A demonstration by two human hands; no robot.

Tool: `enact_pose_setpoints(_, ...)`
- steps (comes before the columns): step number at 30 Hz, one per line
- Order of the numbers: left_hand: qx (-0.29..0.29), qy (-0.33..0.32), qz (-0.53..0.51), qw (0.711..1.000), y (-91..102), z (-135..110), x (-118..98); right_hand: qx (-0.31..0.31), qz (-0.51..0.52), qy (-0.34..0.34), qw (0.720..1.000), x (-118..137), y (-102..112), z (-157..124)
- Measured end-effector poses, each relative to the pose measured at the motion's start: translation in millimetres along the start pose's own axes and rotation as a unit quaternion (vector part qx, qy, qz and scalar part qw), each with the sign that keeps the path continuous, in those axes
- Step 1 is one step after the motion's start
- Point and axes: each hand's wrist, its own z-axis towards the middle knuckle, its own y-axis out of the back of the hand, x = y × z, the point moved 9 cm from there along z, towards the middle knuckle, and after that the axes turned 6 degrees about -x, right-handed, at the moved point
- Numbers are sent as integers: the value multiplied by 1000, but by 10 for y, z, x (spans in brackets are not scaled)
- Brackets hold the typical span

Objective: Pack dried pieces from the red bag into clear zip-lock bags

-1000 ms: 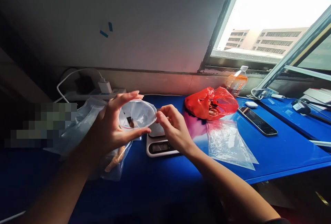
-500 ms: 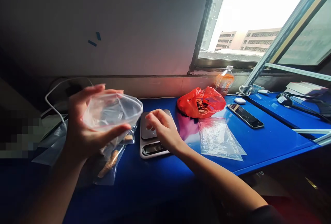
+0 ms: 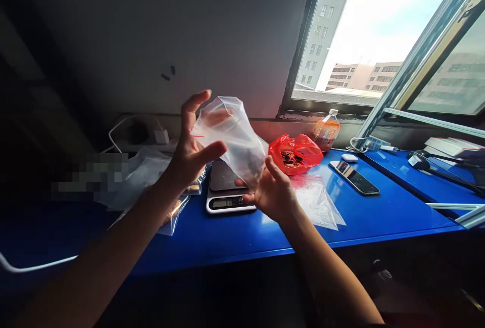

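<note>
My left hand (image 3: 188,153) grips the upper end of a clear zip bag (image 3: 231,133) between thumb and fingers, lifted above the blue table (image 3: 379,212). My right hand (image 3: 273,191) supports and pinches the bag's lower end, where a few dark bits sit inside. Directly below the bag a small digital kitchen scale (image 3: 226,190) stands with its display lit. A red plastic bag (image 3: 295,153) holding brown pieces lies just behind my right hand. An empty clear bag (image 3: 316,201) lies flat on the table to the right of my right wrist.
Several clear bags (image 3: 151,186), some with brown pieces, lie at the left. A phone (image 3: 354,177), an orange drink bottle (image 3: 326,130), a white earbud case (image 3: 349,157) and cables sit near the window. A charger and white cable (image 3: 161,135) are by the wall.
My left hand raised the bag and tilted it upright. My right hand left the scale and came up under the bag's lower end. The camera tilted upward.
</note>
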Motion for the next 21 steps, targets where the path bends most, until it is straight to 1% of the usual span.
enact_pose_setpoints(2,39,34,-109,993,-64,-94,-58,-21,-25,13,999,82,157,-172)
enact_pose_setpoints(3,64,51,-152,985,-105,-139,-78,-43,-45,24,998,141,266,-258)
enact_pose_setpoints(4,90,62,-173,979,-145,-183,-90,-77,-67,46,994,230,403,-346)
enact_pose_setpoints(6,134,61,-172,974,-207,-267,-68,-158,-108,103,976,480,726,-543)
enact_pose_setpoints(7,150,53,-148,976,-225,-310,-20,-204,-119,144,961,646,906,-658)
enact_pose_setpoints(8,160,47,-103,981,-234,-351,68,-245,-126,179,945,812,1085,-774)
enact_pose_setpoints(9,165,46,-42,984,-233,-393,193,-281,-138,203,928,964,1260,-882)
enact_pose_setpoints(10,172,60,27,983,-231,-440,358,-318,-155,223,909,1113,1435,-984)
enact_pose_setpoints(11,176,85,98,976,-215,-488,549,-366,-175,239,882,1259,1621,-1093)
enact_pose_setpoints(12,180,113,167,963,-189,-539,740,-413,-195,248,854,1389,1793,-1190)
enact_pose_setpoints(14,183,164,289,925,-107,-628,1072,-474,-227,245,814,1577,2072,-1298)
enact_pose_setpoints(15,181,181,333,907,-65,-662,1196,-498,-240,246,796,1653,2179,-1328)
enact_pose_setpoints(17,177,206,384,883,-5,-716,1377,-527,-263,250,769,1763,2323,-1333)
enact_pose_setpoints(19,181,228,401,868,16,-780,1516,-535,-288,253,753,1825,2375,-1277)
enact_pose_setpoints(21,199,253,409,854,10,-869,1638,-526,-312,256,749,1846,2343,-1189)
